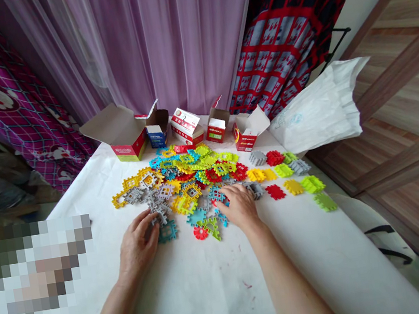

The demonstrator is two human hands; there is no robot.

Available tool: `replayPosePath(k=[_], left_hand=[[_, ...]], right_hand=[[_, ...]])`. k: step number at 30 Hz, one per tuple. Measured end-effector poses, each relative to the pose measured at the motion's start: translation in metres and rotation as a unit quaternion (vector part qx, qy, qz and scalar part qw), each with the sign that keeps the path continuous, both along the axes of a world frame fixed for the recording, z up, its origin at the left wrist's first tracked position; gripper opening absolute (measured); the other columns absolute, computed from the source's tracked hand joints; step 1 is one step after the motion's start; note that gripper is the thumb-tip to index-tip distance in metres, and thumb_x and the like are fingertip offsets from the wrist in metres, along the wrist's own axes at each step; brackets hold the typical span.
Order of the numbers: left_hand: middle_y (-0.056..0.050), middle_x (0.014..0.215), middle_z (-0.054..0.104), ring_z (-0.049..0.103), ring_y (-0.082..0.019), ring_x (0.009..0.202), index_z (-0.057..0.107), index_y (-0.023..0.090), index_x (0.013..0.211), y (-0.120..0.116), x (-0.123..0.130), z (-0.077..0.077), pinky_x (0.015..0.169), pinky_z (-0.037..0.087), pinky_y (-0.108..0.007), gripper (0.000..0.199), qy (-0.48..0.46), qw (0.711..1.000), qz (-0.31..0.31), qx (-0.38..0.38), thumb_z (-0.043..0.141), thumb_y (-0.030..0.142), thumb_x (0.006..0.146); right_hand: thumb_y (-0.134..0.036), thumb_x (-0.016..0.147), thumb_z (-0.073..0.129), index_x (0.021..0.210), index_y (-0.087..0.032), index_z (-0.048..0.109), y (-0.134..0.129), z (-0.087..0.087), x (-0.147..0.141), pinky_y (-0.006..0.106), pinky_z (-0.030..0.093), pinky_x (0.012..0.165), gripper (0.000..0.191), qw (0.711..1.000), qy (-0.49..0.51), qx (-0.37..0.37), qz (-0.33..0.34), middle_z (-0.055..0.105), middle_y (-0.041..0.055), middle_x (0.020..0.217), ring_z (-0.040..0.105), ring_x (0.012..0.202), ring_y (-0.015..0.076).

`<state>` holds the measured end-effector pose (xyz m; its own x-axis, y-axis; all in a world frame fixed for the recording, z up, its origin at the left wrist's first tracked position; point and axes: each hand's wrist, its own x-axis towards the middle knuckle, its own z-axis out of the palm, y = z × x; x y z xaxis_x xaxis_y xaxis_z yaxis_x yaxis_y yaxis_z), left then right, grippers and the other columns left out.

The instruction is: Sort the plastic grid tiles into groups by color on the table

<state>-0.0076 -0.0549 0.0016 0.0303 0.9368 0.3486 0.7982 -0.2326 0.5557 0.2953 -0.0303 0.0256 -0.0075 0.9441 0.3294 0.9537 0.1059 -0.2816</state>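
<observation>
My left hand [138, 245] rests at the near left edge of a pile of plastic building pieces [191, 167]. Its fingers are loosely curved and slightly apart, touching a grey interlocking piece [157, 206]; a teal frame piece [167, 231] lies beside the thumb. My right hand [241, 206] reaches over the pile's near right side with fingers spread. A blue frame piece [216, 194] is by its thumb, and grey pieces [256, 190] are just right of its fingers. Between the hands lie a red round piece [200, 233] and a green arched piece [210, 227].
Sorted stacks, among them a red piece [275, 192] and yellow-green pieces [313, 184], sit right of the pile. Several opened boxes [130, 151] line the back of the white-covered table [198, 295]. A white bag [316, 109] stands at the back right. A blurred patch covers the left side.
</observation>
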Motion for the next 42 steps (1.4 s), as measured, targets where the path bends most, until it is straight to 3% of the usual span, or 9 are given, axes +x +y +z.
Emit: replayPosePath(k=[3, 8, 14, 18, 23, 29, 37, 42], left_hand=[[-0.009, 0.126, 0.068, 0.067, -0.024, 0.108, 0.07, 0.024, 0.11, 0.0, 0.0, 0.0, 0.095, 0.055, -0.039, 0.043, -0.002, 1.0, -0.004, -0.001, 0.044, 0.052, 0.09], [-0.009, 0.127, 0.067, 0.067, -0.024, 0.109, 0.07, 0.025, 0.11, 0.0, 0.001, -0.002, 0.095, 0.055, -0.04, 0.043, -0.006, 1.0, 0.003, -0.003, 0.045, 0.052, 0.089], [-0.009, 0.126, 0.068, 0.067, -0.024, 0.109, 0.071, 0.025, 0.11, 0.001, 0.001, -0.001, 0.097, 0.054, -0.041, 0.045, 0.0, 1.0, 0.005, -0.01, 0.043, 0.054, 0.09], [-0.009, 0.125, 0.068, 0.067, -0.024, 0.108, 0.071, 0.025, 0.11, 0.001, 0.0, 0.001, 0.097, 0.054, -0.04, 0.044, 0.004, 1.0, -0.001, -0.012, 0.044, 0.053, 0.089], [-0.008, 0.126, 0.068, 0.067, -0.024, 0.108, 0.071, 0.025, 0.11, 0.001, 0.0, 0.002, 0.096, 0.055, -0.038, 0.043, 0.007, 1.0, -0.005, -0.01, 0.044, 0.051, 0.089], [-0.008, 0.126, 0.068, 0.067, -0.025, 0.108, 0.071, 0.026, 0.11, 0.001, 0.0, 0.001, 0.095, 0.055, -0.04, 0.043, 0.016, 1.0, 0.001, -0.007, 0.044, 0.051, 0.089], [-0.007, 0.127, 0.068, 0.067, -0.024, 0.106, 0.071, 0.027, 0.11, 0.002, -0.002, 0.0, 0.095, 0.056, -0.038, 0.042, 0.016, 1.0, -0.004, -0.006, 0.046, 0.051, 0.088], [-0.007, 0.126, 0.068, 0.068, -0.025, 0.104, 0.072, 0.028, 0.109, 0.004, -0.002, -0.001, 0.093, 0.057, -0.039, 0.043, 0.021, 1.0, -0.002, 0.006, 0.045, 0.053, 0.088]], right_hand=[[-0.029, 0.087, 0.062, 0.104, -0.025, 0.073, 0.0, 0.003, -0.003, 0.038, 0.04, 0.095, 0.021, 1.0, -0.008, -0.024, -0.001, 0.072, 0.0055, 0.117, 0.056, 0.111, 0.025], [-0.027, 0.094, 0.048, 0.101, -0.019, 0.074, -0.001, 0.01, 0.003, 0.034, 0.044, 0.091, 0.028, 0.999, 0.041, 0.014, -0.014, 0.075, 0.0098, 0.104, 0.063, 0.099, 0.0233], [-0.031, 0.092, 0.048, 0.12, -0.021, 0.068, -0.007, 0.008, 0.005, 0.027, 0.049, 0.073, 0.036, 0.984, 0.161, -0.041, -0.058, 0.077, 0.0052, 0.089, 0.068, 0.08, 0.0197], [-0.024, 0.09, 0.05, 0.11, -0.02, 0.071, -0.011, 0.008, 0.005, 0.028, 0.048, 0.084, 0.029, 0.989, 0.127, -0.009, -0.074, 0.075, 0.0068, 0.105, 0.067, 0.094, 0.0198], [-0.026, 0.088, 0.058, 0.095, -0.021, 0.072, -0.018, 0.008, 0.006, 0.028, 0.046, 0.084, 0.016, 0.995, 0.089, -0.017, -0.051, 0.074, 0.0058, 0.097, 0.066, 0.093, 0.0196], [-0.034, 0.079, 0.072, 0.099, -0.022, 0.071, -0.026, 0.006, 0.0, 0.032, 0.045, 0.089, 0.023, 0.998, 0.046, -0.023, -0.029, 0.073, 0.0068, 0.104, 0.062, 0.101, 0.0228], [-0.03, 0.08, 0.07, 0.099, -0.022, 0.069, -0.024, 0.005, -0.006, 0.032, 0.044, 0.091, 0.02, 0.998, 0.042, -0.026, -0.038, 0.072, 0.0067, 0.102, 0.06, 0.1, 0.0229], [-0.032, 0.08, 0.068, 0.104, -0.021, 0.067, -0.028, 0.009, -0.004, 0.033, 0.045, 0.092, 0.027, 0.995, 0.08, 0.04, -0.041, 0.071, 0.0081, 0.105, 0.061, 0.102, 0.0236]])
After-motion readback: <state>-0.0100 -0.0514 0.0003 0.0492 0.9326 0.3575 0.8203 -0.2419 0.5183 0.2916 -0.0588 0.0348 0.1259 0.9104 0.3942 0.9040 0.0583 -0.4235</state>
